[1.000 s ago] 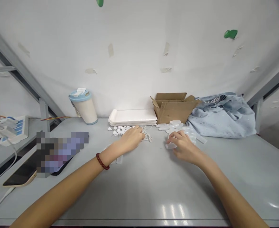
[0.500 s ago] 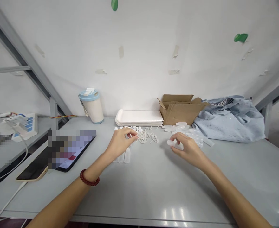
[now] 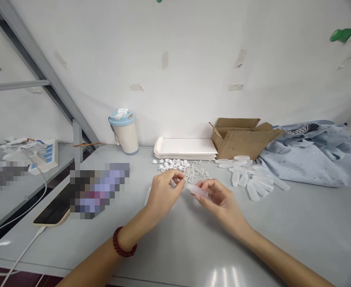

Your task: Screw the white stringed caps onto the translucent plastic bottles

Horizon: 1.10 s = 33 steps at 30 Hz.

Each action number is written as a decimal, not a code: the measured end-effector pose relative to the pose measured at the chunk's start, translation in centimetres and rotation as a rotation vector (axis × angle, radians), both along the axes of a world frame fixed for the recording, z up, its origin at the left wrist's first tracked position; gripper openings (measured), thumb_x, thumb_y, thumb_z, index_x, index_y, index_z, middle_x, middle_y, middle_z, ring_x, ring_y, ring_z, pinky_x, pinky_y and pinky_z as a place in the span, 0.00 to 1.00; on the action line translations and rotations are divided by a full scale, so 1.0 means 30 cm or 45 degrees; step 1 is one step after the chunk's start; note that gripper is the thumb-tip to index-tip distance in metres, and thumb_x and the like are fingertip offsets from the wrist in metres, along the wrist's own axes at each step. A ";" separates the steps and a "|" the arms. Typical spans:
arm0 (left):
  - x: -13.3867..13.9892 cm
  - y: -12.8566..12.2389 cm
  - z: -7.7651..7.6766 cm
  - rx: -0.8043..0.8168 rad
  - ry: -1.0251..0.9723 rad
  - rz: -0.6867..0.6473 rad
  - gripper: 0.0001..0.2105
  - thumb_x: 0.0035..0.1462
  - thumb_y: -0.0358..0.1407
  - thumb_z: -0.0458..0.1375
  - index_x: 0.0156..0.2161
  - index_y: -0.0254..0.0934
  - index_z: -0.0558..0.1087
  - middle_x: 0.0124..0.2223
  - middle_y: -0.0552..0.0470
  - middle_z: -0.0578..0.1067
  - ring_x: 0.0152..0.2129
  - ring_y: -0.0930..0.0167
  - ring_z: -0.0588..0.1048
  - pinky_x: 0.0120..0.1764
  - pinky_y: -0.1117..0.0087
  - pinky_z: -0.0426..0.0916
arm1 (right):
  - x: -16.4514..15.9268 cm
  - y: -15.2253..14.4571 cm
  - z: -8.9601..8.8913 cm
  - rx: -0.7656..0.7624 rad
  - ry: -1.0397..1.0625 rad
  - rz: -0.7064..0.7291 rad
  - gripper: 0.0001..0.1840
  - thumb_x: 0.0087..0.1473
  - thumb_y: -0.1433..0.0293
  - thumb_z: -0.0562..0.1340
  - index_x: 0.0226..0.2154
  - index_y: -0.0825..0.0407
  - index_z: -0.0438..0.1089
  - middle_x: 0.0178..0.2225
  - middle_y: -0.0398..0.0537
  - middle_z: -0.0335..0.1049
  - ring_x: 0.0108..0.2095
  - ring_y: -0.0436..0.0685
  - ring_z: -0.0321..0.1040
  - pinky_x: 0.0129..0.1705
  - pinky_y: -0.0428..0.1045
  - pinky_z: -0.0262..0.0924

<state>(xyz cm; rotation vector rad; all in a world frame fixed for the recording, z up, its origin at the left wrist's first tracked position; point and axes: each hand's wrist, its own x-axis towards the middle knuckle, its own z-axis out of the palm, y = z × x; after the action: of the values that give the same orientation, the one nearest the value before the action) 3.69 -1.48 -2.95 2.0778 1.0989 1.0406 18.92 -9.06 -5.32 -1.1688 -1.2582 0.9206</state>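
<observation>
My right hand (image 3: 219, 198) pinches a frosted, translucent flat sleeve (image 3: 197, 190) between thumb and fingers, its narrow end pointing left. My left hand (image 3: 167, 190), with a dark red bead bracelet on the wrist, has thumb and index finger pressed together at that end. What the left fingertips hold is too small to make out. Just behind the hands lies a tangle of thin white cords (image 3: 194, 172). Several small white caps (image 3: 173, 163) are scattered to its left. More translucent sleeves (image 3: 253, 189) are spread in a pile right of my right hand.
At the back stand a stack of white padded envelopes (image 3: 186, 147), an opened cardboard box (image 3: 244, 143) and a cream cup with a blue lid (image 3: 124, 133). Light blue cloth (image 3: 316, 159) lies at right. A phone (image 3: 52, 205) with a white cable rests at left.
Both hands have come together in front of the cords, with the sleeve brought left to my left fingertips. The view has swung slightly left.
</observation>
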 end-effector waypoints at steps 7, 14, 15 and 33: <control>0.004 -0.030 0.004 0.009 -0.034 -0.071 0.06 0.51 0.28 0.54 0.28 0.38 0.73 0.29 0.55 0.78 0.26 0.72 0.74 0.32 0.71 0.69 | -0.002 -0.012 -0.023 -0.045 -0.029 -0.052 0.11 0.51 0.63 0.63 0.30 0.49 0.59 0.35 0.46 0.67 0.37 0.54 0.67 0.41 0.52 0.63; 0.005 -0.042 0.004 -0.039 -0.137 -0.126 0.04 0.51 0.28 0.56 0.31 0.37 0.74 0.29 0.55 0.78 0.25 0.72 0.76 0.31 0.72 0.71 | 0.008 -0.024 -0.030 -0.023 -0.326 -0.093 0.09 0.53 0.64 0.61 0.33 0.48 0.60 0.29 0.43 0.70 0.31 0.55 0.70 0.35 0.51 0.64; 0.005 -0.044 0.003 -0.060 -0.158 -0.133 0.04 0.51 0.29 0.57 0.31 0.37 0.74 0.29 0.55 0.78 0.26 0.72 0.76 0.32 0.72 0.72 | 0.008 -0.027 -0.029 -0.019 -0.350 -0.092 0.09 0.53 0.64 0.61 0.33 0.48 0.59 0.28 0.43 0.70 0.31 0.55 0.71 0.35 0.50 0.64; 0.010 -0.055 -0.012 -0.497 -0.441 -0.338 0.04 0.52 0.33 0.60 0.33 0.35 0.75 0.37 0.50 0.78 0.35 0.69 0.77 0.41 0.71 0.72 | 0.024 -0.030 0.001 0.060 -0.340 -0.025 0.19 0.54 0.67 0.61 0.49 0.49 0.64 0.29 0.44 0.74 0.26 0.52 0.69 0.30 0.48 0.65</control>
<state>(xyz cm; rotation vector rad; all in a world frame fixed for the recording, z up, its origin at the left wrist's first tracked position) 4.00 -3.13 -3.30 1.6065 0.7563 0.9234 19.63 -9.96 -5.30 -1.2953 -1.4704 0.7329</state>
